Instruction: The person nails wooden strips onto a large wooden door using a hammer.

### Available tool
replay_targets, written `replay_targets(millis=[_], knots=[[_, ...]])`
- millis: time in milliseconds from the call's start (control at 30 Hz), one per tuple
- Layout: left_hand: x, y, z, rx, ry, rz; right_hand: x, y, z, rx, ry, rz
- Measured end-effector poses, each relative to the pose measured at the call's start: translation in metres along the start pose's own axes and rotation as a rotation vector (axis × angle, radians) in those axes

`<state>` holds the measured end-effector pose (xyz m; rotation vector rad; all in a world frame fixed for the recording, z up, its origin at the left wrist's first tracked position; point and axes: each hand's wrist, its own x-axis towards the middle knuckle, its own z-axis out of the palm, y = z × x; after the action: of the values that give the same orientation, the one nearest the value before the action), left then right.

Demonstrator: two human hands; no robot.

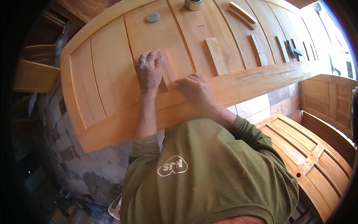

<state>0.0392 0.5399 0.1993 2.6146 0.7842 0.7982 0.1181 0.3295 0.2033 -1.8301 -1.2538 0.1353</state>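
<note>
A large panelled wooden door point(108, 74) lies flat before me. A short wooden strip point(168, 71) rests on it, tilted slightly, its lower end at the door's near rail. My left hand point(148, 71) is closed at the strip's left edge, with fingers curled over its upper part. Close to the strip's lower right edge is my right hand point(194, 86), its thumb and fingers pinched together. Whatever those fingertips hold, if anything, is too small to make out.
More wooden strips point(216, 56) stand spaced along the door to the right, near a green clamp-like tool point(294, 50). A round lid point(153, 17) and a tin point(193, 4) sit farther back. Another panelled door point(309, 149) leans at lower right.
</note>
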Motion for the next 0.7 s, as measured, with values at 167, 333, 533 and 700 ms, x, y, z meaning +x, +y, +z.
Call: replay_targets(millis=[167, 333, 533, 700], knots=[[-0.0006, 0.0007, 0.0022, -0.005, 0.005, -0.008, 0.0008, 0.0000, 0.0020, 0.050, 0.021, 0.039], [-0.0012, -0.0027, 0.0027, -0.014, -0.006, -0.002, 0.0030, 0.0003, 0.0036, 0.069, 0.003, 0.043], [-0.0044, 0.0007, 0.0009, -0.021, -0.023, -0.018, 0.0018, 0.0009, 0.0044, 0.051, 0.023, 0.053], [-0.0040, -0.0008, 0.0004, -0.093, -0.040, -0.027, 0.0047, 0.0036, 0.0018, 0.105, 0.032, 0.026]])
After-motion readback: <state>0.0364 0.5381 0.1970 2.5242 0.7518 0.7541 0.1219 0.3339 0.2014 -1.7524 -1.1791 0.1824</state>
